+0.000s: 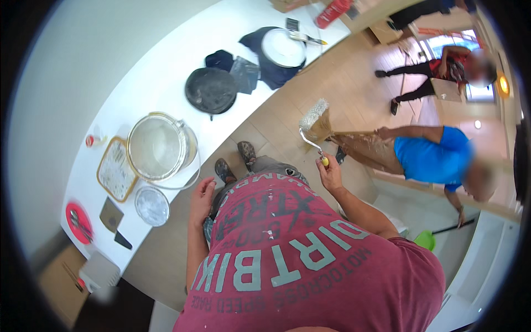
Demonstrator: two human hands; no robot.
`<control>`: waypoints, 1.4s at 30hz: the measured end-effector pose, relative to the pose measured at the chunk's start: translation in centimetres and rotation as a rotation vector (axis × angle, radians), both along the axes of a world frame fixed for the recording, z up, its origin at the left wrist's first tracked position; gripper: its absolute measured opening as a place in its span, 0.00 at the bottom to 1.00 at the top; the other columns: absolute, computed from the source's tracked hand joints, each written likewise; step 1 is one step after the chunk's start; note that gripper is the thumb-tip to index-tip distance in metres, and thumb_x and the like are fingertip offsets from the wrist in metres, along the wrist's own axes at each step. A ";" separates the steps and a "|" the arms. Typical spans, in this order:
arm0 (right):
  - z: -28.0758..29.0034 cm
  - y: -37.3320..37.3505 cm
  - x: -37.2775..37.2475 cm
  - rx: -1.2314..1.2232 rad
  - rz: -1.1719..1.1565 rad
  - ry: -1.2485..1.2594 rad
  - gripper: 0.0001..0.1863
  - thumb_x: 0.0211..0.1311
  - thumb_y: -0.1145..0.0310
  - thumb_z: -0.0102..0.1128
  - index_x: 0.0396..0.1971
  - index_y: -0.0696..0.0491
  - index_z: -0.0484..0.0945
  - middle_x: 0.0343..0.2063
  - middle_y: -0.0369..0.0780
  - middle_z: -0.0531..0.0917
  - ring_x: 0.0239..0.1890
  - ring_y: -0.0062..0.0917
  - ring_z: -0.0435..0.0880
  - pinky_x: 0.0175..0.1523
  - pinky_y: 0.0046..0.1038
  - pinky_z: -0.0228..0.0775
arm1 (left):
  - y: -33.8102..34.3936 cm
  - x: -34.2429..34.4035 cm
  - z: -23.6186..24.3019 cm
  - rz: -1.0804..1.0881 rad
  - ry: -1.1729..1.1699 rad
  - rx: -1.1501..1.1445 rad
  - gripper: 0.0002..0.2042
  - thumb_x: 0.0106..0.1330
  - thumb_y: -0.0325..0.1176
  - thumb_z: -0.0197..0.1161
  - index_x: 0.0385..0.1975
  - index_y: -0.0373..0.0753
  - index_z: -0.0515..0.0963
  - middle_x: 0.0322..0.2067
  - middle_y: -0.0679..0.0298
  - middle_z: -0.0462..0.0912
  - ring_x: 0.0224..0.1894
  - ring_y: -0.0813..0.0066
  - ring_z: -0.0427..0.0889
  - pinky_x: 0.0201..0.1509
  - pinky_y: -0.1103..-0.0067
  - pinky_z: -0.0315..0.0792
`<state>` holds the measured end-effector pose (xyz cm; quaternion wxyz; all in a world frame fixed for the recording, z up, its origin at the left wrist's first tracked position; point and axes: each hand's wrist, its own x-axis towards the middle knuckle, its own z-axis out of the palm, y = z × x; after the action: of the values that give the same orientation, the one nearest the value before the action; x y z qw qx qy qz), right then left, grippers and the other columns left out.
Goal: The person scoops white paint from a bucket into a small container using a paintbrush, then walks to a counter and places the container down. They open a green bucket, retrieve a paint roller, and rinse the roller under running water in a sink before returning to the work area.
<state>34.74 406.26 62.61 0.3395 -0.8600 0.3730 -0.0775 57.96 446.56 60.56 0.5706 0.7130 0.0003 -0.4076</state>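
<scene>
My right hand [331,174] grips the yellow handle of a paint roller [314,115], whose white fluffy sleeve points away from me. My left hand [203,195] hangs near the counter's edge with its fingers loosely apart, holding nothing. Close to it on the white counter stands a large metal paint bucket [157,148], its wire handle lowered on the side towards me. A round lid [152,206] smeared with white lies beside the bucket. Behind the bucket sits a tan-rimmed tray [117,169] with paint stains.
Along the counter [182,47] are a black round tub [211,90], a white lid [283,47] on dark cloth, a brush [307,38], a putty knife [112,217] and a red plate [79,222]. A person in blue [428,155] holds a broom [321,130] close by. Another person [453,69] stands farther off.
</scene>
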 end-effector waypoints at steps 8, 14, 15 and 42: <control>-2.3 0.3 -2.2 0.222 -0.344 -0.238 0.17 0.71 0.66 0.63 0.54 0.59 0.78 0.35 0.40 0.80 0.34 0.21 0.78 0.40 0.24 0.73 | -12.8 4.0 3.7 -0.236 0.052 -0.146 0.18 0.77 0.41 0.57 0.57 0.35 0.78 0.45 0.62 0.85 0.46 0.78 0.81 0.51 0.80 0.73; 0.3 -11.5 6.6 0.089 -0.356 -0.331 0.14 0.70 0.63 0.64 0.45 0.59 0.83 0.28 0.37 0.84 0.33 0.16 0.80 0.42 0.24 0.74 | -25.1 7.4 2.6 -0.008 0.049 -0.269 0.22 0.78 0.46 0.55 0.62 0.36 0.73 0.46 0.59 0.84 0.40 0.75 0.83 0.41 0.79 0.78; 0.2 -13.9 8.7 0.074 -0.353 -0.400 0.14 0.70 0.62 0.65 0.43 0.59 0.84 0.29 0.37 0.85 0.34 0.15 0.80 0.42 0.24 0.74 | -27.0 8.1 2.5 0.054 0.059 -0.285 0.23 0.78 0.47 0.55 0.63 0.36 0.72 0.47 0.59 0.83 0.40 0.74 0.84 0.41 0.78 0.78; -8.0 -36.2 33.8 -0.017 0.372 -0.414 0.18 0.61 0.67 0.60 0.52 0.45 0.82 0.48 0.44 0.82 0.53 0.40 0.81 0.57 0.41 0.76 | -38.3 20.6 -3.3 0.187 0.024 -0.155 0.30 0.73 0.42 0.57 0.72 0.41 0.62 0.63 0.51 0.71 0.57 0.54 0.77 0.59 0.62 0.72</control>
<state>68.55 370.10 54.66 0.4097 -0.8823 0.1309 -0.1912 78.58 408.29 57.24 0.6595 0.6586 0.0421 -0.3599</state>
